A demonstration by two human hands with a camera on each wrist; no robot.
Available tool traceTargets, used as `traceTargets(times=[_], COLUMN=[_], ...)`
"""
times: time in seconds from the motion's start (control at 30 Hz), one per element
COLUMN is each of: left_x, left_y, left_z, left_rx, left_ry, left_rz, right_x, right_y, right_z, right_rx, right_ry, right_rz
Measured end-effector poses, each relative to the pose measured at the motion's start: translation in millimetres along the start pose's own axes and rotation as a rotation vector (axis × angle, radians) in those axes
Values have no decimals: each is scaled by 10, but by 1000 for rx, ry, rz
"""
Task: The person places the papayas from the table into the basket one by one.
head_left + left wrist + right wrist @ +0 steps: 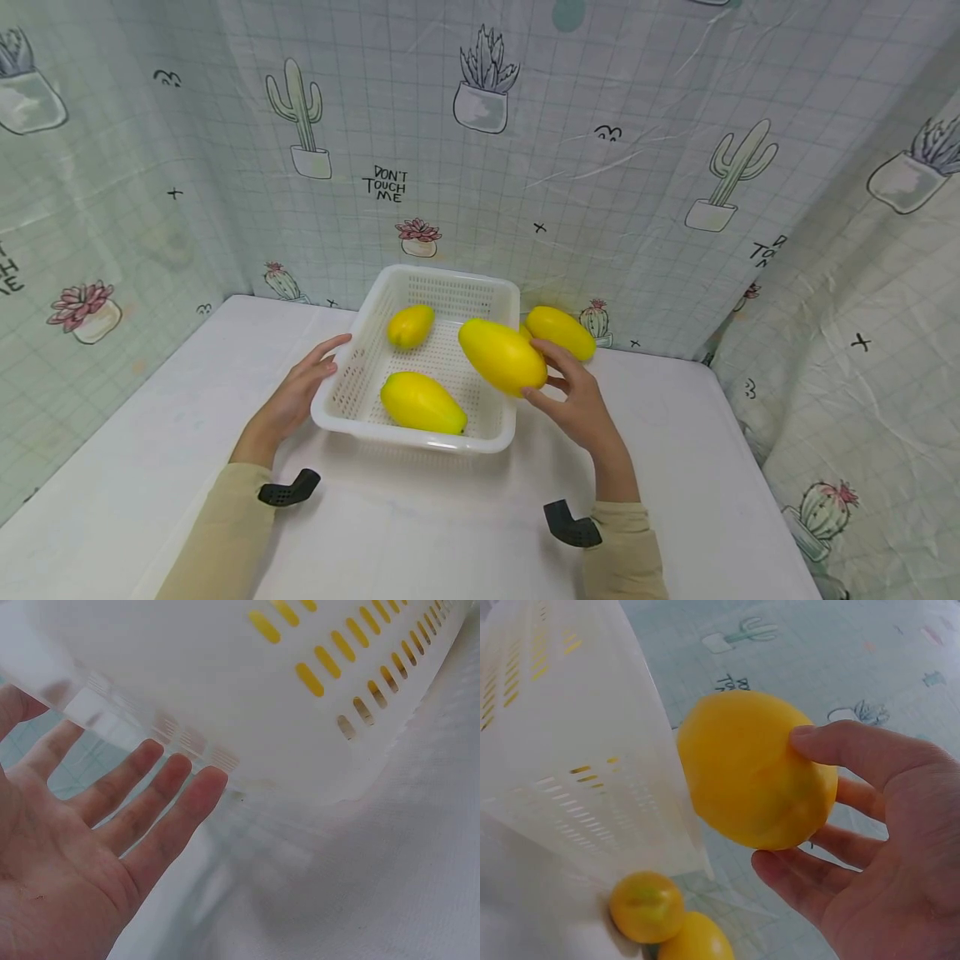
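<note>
My right hand (573,400) grips a large yellow papaya (501,357) by one end, thumb on one side and fingers on the other. The fruit is held over the right rim of a white plastic basket (420,442). Inside the basket lie a smaller yellow papaya (411,326) at the back and a larger papaya (422,403) near the front. With fingers extended, my left hand (292,400) touches the basket's left side. The left wrist view shows those fingertips (206,784) against the slotted wall, just under the rim.
Behind the basket's right side, another yellow papaya (561,332) rests on the white table (420,533). The right wrist view shows a second fruit (646,906) beside it, close to the basket. A cactus-print curtain (570,183) surrounds the table at the back and sides.
</note>
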State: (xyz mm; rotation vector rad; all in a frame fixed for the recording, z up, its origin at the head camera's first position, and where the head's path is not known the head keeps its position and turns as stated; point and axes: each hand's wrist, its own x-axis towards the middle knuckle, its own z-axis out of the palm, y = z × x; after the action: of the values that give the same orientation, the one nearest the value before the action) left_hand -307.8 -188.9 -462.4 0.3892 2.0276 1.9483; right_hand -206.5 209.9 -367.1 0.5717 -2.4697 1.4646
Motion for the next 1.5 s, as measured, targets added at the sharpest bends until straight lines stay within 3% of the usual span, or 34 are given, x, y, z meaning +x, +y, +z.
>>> traceTargets(times=[0.23, 1.0, 1.5], left_x=[-8, -18, 3], left_y=[-3, -12, 3], left_z=[-8, 6, 5], left_rx=[7, 45, 22], left_ry=[1, 2, 21], left_rz=[9, 5, -17], right_x=[9, 19, 30], right_y=[-33, -74, -108], right_z=[43, 106, 136], right_rx=[-3, -1, -19], right_ry=[-14, -14, -34], right_rz=[34, 37, 25])
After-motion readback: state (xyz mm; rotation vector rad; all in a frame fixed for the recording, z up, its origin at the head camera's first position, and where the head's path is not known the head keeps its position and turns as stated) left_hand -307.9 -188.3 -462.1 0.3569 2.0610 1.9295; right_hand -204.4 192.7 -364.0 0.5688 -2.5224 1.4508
